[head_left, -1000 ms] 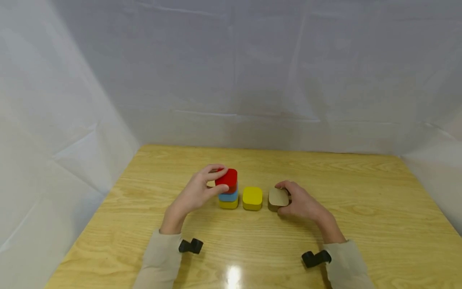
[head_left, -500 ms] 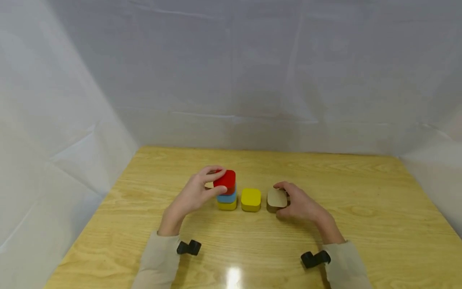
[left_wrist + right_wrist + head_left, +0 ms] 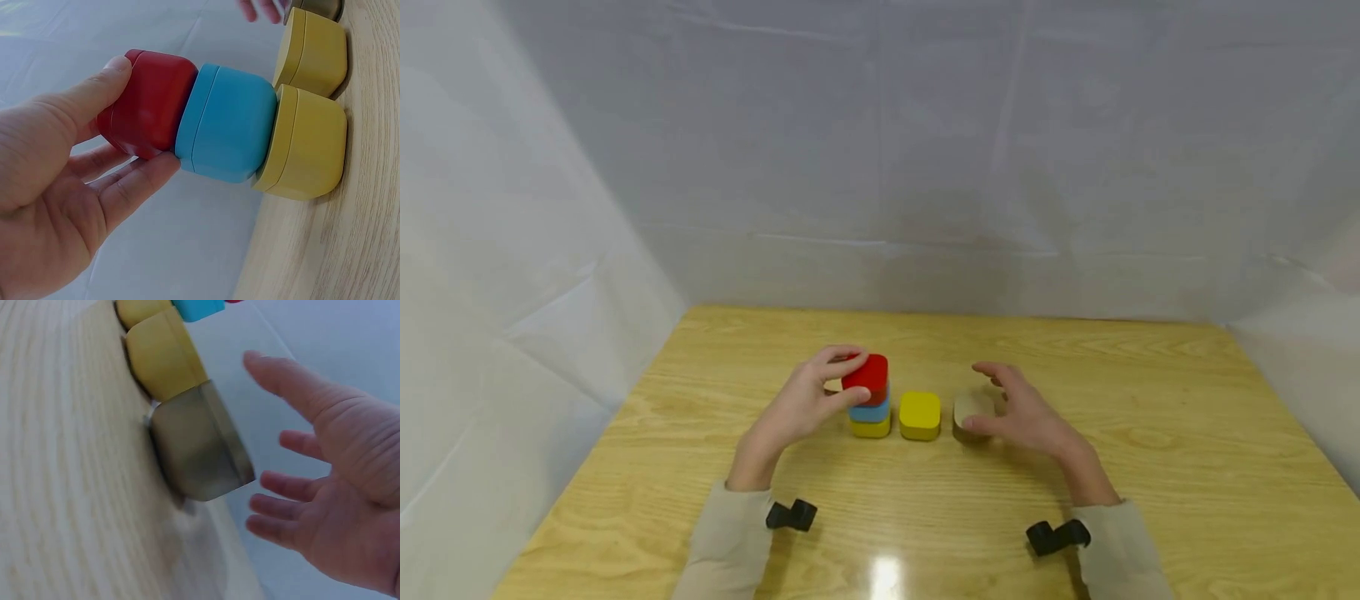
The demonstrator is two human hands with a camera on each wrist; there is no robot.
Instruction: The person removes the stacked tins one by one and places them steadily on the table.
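A red block (image 3: 872, 372) tops a stack on a blue block (image 3: 871, 410) and a yellow block (image 3: 870, 428). My left hand (image 3: 850, 377) grips the red block between thumb and fingers; the left wrist view shows the red block (image 3: 159, 94) slightly askew on the blue block (image 3: 228, 122). A second yellow block (image 3: 920, 414) lies right of the stack, then a tan block (image 3: 966, 408). My right hand (image 3: 981, 396) hovers open beside the tan block (image 3: 197, 447), fingers spread, holding nothing.
The wooden table (image 3: 1150, 433) is enclosed by white sheeting at the back and both sides. A small tan piece (image 3: 832, 385) peeks out behind my left fingers. Black wrist mounts (image 3: 793, 514) sit on both sleeves.
My right hand has let go of the tan block and spread its fingers, lifting slightly off it. The left hand keeps its grip on the red block.
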